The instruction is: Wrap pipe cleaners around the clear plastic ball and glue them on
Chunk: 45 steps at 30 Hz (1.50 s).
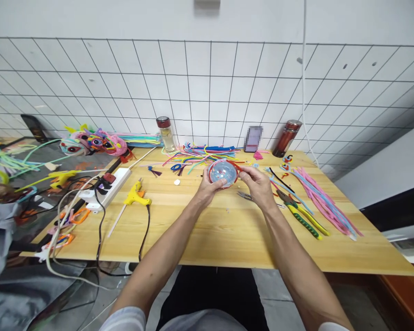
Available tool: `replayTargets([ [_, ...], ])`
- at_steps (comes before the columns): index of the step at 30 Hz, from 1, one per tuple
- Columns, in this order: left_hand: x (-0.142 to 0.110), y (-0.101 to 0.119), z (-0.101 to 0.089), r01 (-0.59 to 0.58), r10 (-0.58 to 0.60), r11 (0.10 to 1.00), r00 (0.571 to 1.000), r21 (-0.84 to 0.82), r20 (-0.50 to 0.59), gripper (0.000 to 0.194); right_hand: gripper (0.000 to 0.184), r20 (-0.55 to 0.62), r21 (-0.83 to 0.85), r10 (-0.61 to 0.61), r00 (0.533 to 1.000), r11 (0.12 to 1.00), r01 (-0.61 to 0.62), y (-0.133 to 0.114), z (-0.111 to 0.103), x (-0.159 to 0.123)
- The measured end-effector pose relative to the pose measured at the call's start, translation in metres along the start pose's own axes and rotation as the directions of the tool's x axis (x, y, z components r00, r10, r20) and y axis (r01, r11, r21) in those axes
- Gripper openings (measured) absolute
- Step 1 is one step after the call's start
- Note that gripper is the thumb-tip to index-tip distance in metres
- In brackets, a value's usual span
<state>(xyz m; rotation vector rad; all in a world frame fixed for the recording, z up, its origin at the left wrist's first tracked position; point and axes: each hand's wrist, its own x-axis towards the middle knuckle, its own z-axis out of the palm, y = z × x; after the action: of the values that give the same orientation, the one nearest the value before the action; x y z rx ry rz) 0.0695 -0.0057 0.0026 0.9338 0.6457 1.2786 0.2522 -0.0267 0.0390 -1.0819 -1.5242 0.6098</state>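
My left hand (209,186) is closed around the left edge of a round, clear bluish dome-like piece (223,174), its thumb over the lower rim. A red pipe cleaner (235,165) runs along the upper right of that rim. At the right side, my right hand (257,184) pinches the end of this pipe cleaner between thumb and fingers. Small snips (245,196) lie on the table just under the right hand. Beyond the round piece is a loose pile of colourful pipe cleaners (207,152).
At left lie a yellow glue gun (137,195) and a white power strip (111,187) with trailing cords. Pliers (301,214) and pink and blue pipe cleaners (326,200) lie right. A glass bottle (167,135), phone (253,139) and red flask (287,139) stand behind. Another person's sleeve (0,239) shows far left.
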Motion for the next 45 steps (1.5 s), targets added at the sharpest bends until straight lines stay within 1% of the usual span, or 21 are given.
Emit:
replayTargets([
  [2,0.002,-0.004,-0.004,-0.004,0.004,1.000,1.000,-0.006,-0.003,0.101,0.026,0.010,-0.001,0.007,1.000,1.000,-0.007,0.002,0.004,-0.002],
  [4,0.004,-0.008,-0.008,-0.013,0.013,1.000,1.000,-0.001,-0.012,0.100,0.021,-0.005,-0.045,-0.019,1.000,0.999,0.019,0.001,0.006,-0.003],
  [6,0.006,-0.013,-0.011,-0.029,0.030,0.999,0.999,0.016,-0.027,0.099,0.014,-0.023,-0.135,-0.095,0.995,0.987,0.091,0.001,0.007,-0.004],
  [9,0.007,-0.019,-0.014,-0.049,0.051,0.998,0.998,0.050,-0.044,0.100,0.012,-0.039,-0.253,-0.229,0.973,0.944,0.212,0.000,0.007,-0.005],
  [13,0.005,-0.024,-0.012,-0.064,0.067,0.996,0.996,0.055,-0.058,0.101,0.013,-0.038,-0.336,-0.317,0.948,0.897,0.287,0.001,0.010,-0.008],
  [18,0.004,-0.027,-0.009,-0.092,0.095,0.994,0.994,0.056,-0.058,0.103,0.013,0.012,-0.402,-0.356,0.934,0.854,0.330,0.005,0.014,-0.013],
  [21,0.004,-0.026,-0.008,-0.083,0.085,0.996,0.995,0.045,-0.046,0.104,0.012,0.027,-0.424,-0.396,0.918,0.827,0.369,0.009,0.016,-0.015],
  [27,0.003,-0.026,-0.008,-0.086,0.087,0.995,0.996,0.058,-0.018,0.111,0.014,0.089,-0.511,-0.409,0.908,0.764,0.394,0.014,0.016,-0.016],
  [32,0.003,-0.026,-0.009,-0.085,0.085,0.996,0.996,0.034,-0.012,0.114,0.015,0.113,-0.549,-0.478,0.871,0.700,0.456,0.013,0.017,-0.017],
  [34,0.003,-0.025,-0.010,-0.094,0.094,0.995,0.996,0.030,-0.004,0.113,0.015,0.120,-0.564,-0.478,0.870,0.688,0.456,0.013,0.018,-0.018],
  [36,0.003,-0.025,-0.010,-0.098,0.098,0.995,0.995,0.033,0.002,0.112,0.015,0.127,-0.572,-0.461,0.878,0.689,0.445,0.014,0.018,-0.018],
  [38,0.003,-0.025,-0.011,-0.079,0.079,0.997,0.997,0.027,0.007,0.113,0.015,0.135,-0.573,-0.453,0.881,0.690,0.442,0.014,0.017,-0.019],
  [42,0.002,-0.026,-0.012,-0.003,0.003,1.000,1.000,-0.008,0.008,0.114,0.014,0.155,-0.578,-0.455,0.877,0.678,0.454,0.012,0.015,-0.020],
  [45,0.001,-0.026,-0.011,0.012,-0.011,0.999,1.000,-0.037,0.009,0.112,0.014,0.169,-0.583,-0.462,0.870,0.665,0.467,0.011,0.014,-0.021],
])
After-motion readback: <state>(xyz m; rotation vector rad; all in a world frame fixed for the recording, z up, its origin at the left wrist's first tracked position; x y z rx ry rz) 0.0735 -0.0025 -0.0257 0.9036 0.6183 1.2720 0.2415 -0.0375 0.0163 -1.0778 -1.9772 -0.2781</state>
